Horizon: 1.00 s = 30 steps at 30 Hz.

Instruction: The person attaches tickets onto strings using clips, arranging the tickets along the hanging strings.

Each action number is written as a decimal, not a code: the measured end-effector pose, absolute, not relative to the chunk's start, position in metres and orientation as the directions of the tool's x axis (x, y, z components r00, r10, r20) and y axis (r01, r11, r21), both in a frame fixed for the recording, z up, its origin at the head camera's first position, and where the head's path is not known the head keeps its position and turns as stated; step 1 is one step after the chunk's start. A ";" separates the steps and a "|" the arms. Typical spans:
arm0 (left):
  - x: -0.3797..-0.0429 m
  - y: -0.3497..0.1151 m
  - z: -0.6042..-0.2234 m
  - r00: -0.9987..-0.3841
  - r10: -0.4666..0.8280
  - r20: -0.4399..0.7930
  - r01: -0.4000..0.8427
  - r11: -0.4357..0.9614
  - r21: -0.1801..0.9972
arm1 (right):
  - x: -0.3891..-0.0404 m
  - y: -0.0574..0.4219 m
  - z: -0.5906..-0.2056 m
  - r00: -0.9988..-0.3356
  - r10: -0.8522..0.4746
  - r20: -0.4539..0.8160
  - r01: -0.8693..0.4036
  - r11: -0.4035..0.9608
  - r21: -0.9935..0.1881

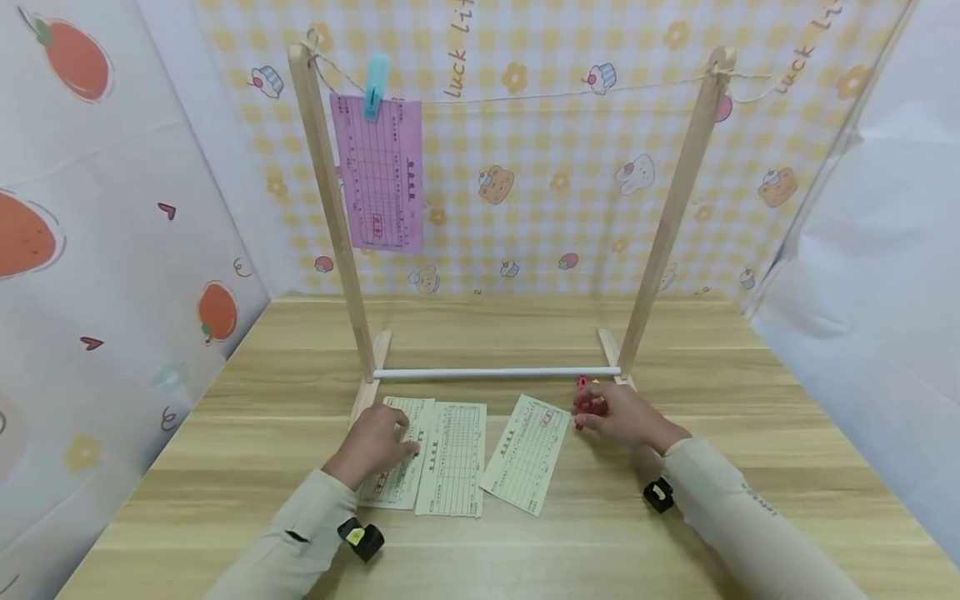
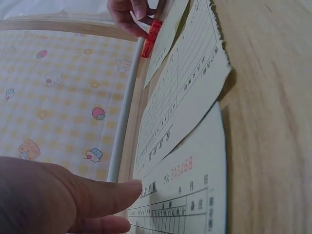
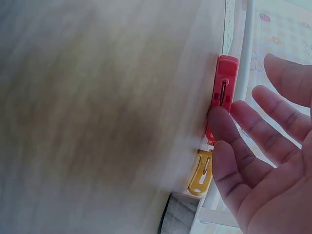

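My left hand [image 1: 372, 443] hovers over the leftmost of three pale yellow printed slips [image 1: 397, 492], thumb and fingers apart with nothing between them. Beside that slip lie the middle slip [image 1: 452, 471] and the tilted right slip [image 1: 527, 454]; red digits show on the nearest slip in the left wrist view. At the right, my right hand [image 1: 626, 414] reaches over red plastic clothespins [image 3: 226, 78]. Its fingers are spread and loosely bent in the right wrist view, fingertips at the red clothespin, thumb away from it. A yellow clothespin [image 3: 201, 174] lies just beyond.
A wooden frame [image 1: 330, 200] with a white bottom bar [image 1: 495, 372] stands behind the slips. From its string [image 1: 540, 97], a blue clothespin [image 1: 374, 90] holds a pink printed slip [image 1: 381, 179] at the left. A checked cloth [image 1: 525, 200] hangs behind.
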<state>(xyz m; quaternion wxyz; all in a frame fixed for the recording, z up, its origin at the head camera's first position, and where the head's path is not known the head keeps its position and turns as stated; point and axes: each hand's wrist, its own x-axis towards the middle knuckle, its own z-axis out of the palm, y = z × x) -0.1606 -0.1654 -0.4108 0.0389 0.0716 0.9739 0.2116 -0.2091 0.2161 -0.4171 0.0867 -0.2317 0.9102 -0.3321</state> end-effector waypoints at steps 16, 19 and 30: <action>-0.165 -0.160 -0.411 -0.984 0.172 -0.054 0.139 0.914 0.382 | -0.214 0.216 -0.413 -0.837 -0.546 0.015 -0.463 0.695 -0.550; -0.165 -0.159 -0.411 -0.985 0.167 -0.043 0.137 0.908 0.397 | -0.214 0.215 -0.411 -0.832 -0.555 0.015 -0.469 0.688 -0.554; -0.161 -0.158 -0.409 -0.990 0.119 -0.073 0.079 0.908 0.411 | -0.215 0.212 -0.412 -0.833 -0.554 0.004 -0.456 0.681 -0.573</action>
